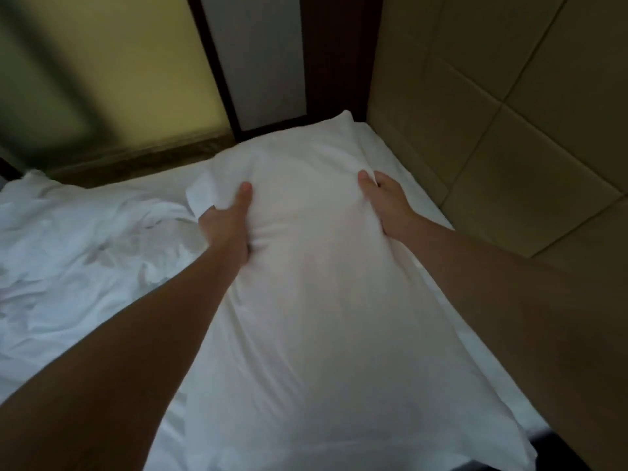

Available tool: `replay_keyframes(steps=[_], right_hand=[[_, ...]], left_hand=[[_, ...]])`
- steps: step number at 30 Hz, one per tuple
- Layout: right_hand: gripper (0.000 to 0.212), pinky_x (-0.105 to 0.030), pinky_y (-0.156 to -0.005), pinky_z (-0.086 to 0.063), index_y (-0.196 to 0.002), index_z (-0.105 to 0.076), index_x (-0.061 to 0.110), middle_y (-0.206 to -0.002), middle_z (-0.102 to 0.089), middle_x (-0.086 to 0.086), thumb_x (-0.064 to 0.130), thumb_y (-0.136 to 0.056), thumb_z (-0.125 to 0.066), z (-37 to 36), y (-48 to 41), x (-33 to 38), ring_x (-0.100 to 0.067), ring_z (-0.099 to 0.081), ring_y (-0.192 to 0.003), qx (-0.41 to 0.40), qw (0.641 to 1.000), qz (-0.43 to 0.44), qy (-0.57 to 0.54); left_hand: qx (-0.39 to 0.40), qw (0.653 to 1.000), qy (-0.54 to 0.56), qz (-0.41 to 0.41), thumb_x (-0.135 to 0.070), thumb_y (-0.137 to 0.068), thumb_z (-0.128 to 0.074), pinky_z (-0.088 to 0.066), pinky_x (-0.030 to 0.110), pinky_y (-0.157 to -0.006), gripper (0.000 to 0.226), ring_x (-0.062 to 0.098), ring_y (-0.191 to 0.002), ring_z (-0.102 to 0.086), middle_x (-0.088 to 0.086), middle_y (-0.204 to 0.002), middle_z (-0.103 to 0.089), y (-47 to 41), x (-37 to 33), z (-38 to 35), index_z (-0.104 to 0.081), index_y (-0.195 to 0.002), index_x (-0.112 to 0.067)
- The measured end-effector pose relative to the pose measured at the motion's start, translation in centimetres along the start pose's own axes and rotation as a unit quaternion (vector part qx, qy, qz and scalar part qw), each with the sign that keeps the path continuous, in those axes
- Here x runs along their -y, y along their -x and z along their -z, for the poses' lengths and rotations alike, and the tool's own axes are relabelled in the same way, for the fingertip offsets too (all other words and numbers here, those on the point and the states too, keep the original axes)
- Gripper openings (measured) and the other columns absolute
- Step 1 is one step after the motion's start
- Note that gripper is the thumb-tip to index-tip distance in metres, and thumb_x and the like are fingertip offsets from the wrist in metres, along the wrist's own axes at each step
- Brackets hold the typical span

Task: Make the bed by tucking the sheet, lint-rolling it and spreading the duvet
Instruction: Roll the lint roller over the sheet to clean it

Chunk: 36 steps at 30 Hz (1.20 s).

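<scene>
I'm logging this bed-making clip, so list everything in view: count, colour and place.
pillow: one, white, centre of the bed, held at both side edges
sheet: one, white, on the mattress under the pillow
crumpled bedding: one heap, white, left on the bed; may be the duvet
padded headboard: one, beige, right
wooden frame: one, dark brown, top centre
grey panel: one, inside that frame
wall: one, yellowish, blurred, top left
left hand: one, grips the pillow's left edge
right hand: one, grips the pillow's right edge
</scene>
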State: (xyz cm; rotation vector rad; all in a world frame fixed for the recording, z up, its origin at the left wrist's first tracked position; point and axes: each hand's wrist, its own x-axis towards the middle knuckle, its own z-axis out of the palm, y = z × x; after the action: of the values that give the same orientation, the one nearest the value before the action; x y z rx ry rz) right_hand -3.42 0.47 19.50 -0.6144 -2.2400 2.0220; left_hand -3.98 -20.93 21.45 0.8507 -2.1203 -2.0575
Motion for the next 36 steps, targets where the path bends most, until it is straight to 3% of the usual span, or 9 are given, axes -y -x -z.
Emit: replay_keyframes(steps=[3,9,15,17,21,24,27,31,36], right_hand=[[0.027,-0.025,-0.077,-0.044,-0.102,-0.061,0.008,-0.097,-0.058,-0.007,0.032,-0.097,-0.048,5.7,-3.0,-2.1,-0.017,-0.054,-0.091,-0.023,0.999,-0.019,0.018],[0.040,-0.026,-0.070,-0.041,-0.110,-0.058,-0.009,-0.093,-0.055,-0.008,0.028,-0.097,-0.050,15.2,-10.0,-4.3,-0.017,-0.051,-0.082,-0.079,0.996,-0.037,0.028],[0.023,-0.028,-0.070,-0.039,-0.075,-0.052,0.015,-0.080,-0.054,-0.003,0.028,-0.094,-0.052,21.3,-18.1,-7.8,-0.022,-0.049,-0.083,-0.171,0.977,-0.069,0.105],[0.018,-0.037,-0.084,-0.045,-0.080,-0.046,0.019,-0.095,-0.059,-0.009,0.030,-0.092,-0.052,22.1,-20.2,-10.1,-0.029,-0.054,-0.096,-0.210,0.952,-0.126,0.183],[0.031,-0.041,-0.105,-0.034,-0.116,-0.049,0.021,-0.126,-0.052,-0.008,0.038,-0.091,-0.054,21.0,-21.8,-13.5,-0.031,-0.043,-0.126,-0.138,0.929,-0.160,0.306],[0.055,-0.041,-0.108,-0.026,-0.143,-0.032,0.022,-0.146,-0.040,-0.008,0.044,-0.094,-0.046,19.7,-22.0,-15.2,-0.030,-0.031,-0.136,-0.047,0.898,-0.101,0.425],[0.061,-0.046,-0.116,-0.006,-0.150,-0.012,0.031,-0.159,-0.009,0.001,0.051,-0.096,-0.034,18.2,-22.1,-17.4,-0.023,-0.004,-0.146,0.053,0.869,-0.080,0.485],[0.063,-0.049,-0.115,0.009,-0.148,0.008,0.038,-0.158,0.016,0.005,0.057,-0.096,-0.021,16.9,-22.5,-20.6,-0.020,0.015,-0.146,0.084,0.849,-0.098,0.513],[0.064,-0.047,-0.114,0.014,-0.148,0.012,0.036,-0.158,0.020,0.003,0.055,-0.097,-0.021,16.2,-22.8,-23.7,-0.021,0.019,-0.145,0.041,0.835,-0.075,0.543]], left_hand=[[0.020,1.000,-0.010,0.017,-0.050,-0.079,-0.068,-0.039,0.024,-0.093,0.070,0.018,-0.103,-0.053,0.004,-0.117,-0.056,1.4,1.7,-6.6,-0.048,-0.130,-0.007],[0.048,0.998,-0.015,0.043,-0.047,-0.080,-0.069,-0.040,0.023,-0.080,0.061,0.020,-0.095,-0.056,0.004,-0.105,-0.059,2.5,3.5,-18.9,-0.054,-0.124,-0.007],[0.090,0.983,-0.159,0.011,-0.048,-0.085,-0.063,-0.044,0.027,-0.089,0.060,0.030,-0.109,-0.059,0.013,-0.117,-0.063,0.1,7.4,-28.6,-0.057,-0.121,-0.001],[0.130,0.956,-0.260,0.044,-0.047,-0.086,-0.060,-0.041,0.033,-0.099,0.068,0.034,-0.121,-0.051,0.020,-0.131,-0.053,-1.2,9.4,-30.8,-0.043,-0.132,0.001],[0.176,0.841,-0.511,-0.003,-0.054,-0.088,-0.053,-0.030,0.046,-0.109,0.085,0.038,-0.133,-0.036,0.020,-0.146,-0.034,-2.4,12.3,-32.8,-0.008,-0.150,-0.016],[0.241,0.761,-0.586,-0.138,-0.055,-0.093,-0.041,-0.023,0.046,-0.111,0.074,0.032,-0.142,-0.021,0.013,-0.155,-0.019,-3.1,14.0,-33.5,-0.006,-0.151,-0.025],[0.294,0.709,-0.628,-0.127,-0.060,-0.093,-0.030,-0.010,0.049,-0.115,0.070,0.028,-0.147,0.001,0.009,-0.160,0.003,-4.4,16.4,-34.1,-0.001,-0.151,-0.033],[0.317,0.701,-0.630,-0.108,-0.063,-0.093,-0.022,0.007,0.049,-0.116,0.070,0.024,-0.146,0.019,0.005,-0.157,0.023,-5.2,20.0,-35.0,0.013,-0.148,-0.038],[0.326,0.731,-0.587,-0.121,-0.060,-0.095,-0.019,0.014,0.048,-0.115,0.068,0.023,-0.144,0.023,0.005,-0.155,0.027,-5.8,24.1,-35.6,0.019,-0.146,-0.037]])
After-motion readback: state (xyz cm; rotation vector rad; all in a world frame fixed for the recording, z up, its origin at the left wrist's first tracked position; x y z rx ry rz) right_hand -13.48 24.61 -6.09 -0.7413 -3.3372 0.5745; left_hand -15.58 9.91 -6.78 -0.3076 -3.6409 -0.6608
